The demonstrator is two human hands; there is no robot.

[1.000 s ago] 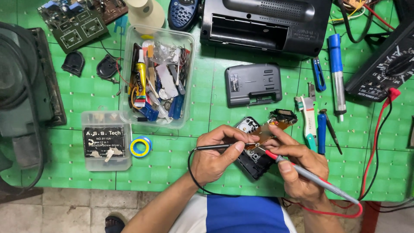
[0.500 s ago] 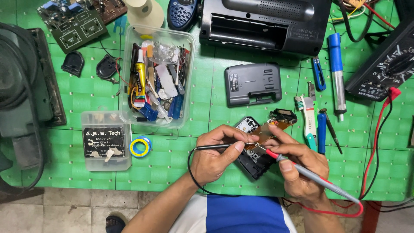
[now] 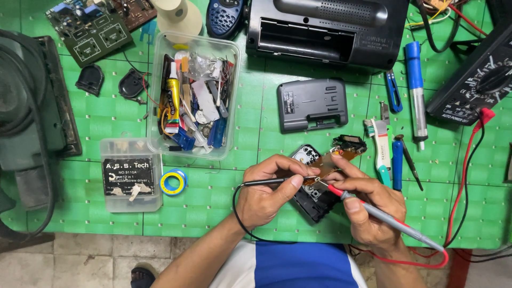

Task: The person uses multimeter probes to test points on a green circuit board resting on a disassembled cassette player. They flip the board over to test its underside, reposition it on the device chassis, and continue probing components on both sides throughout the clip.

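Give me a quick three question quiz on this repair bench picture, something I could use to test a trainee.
1. Which hand holds the black probe?
2. True or false: the red probe lies unused on the green table.
3. What lies nearest the yellow tape roll: A) clear screwdriver box, B) blue desoldering pump, C) meter?

Key: 1. The left hand. 2. False, the right hand holds it to the brown circuit board. 3. A.

Bright even overhead light, soft shadows, sharp focus, slight wide-angle edge distortion.
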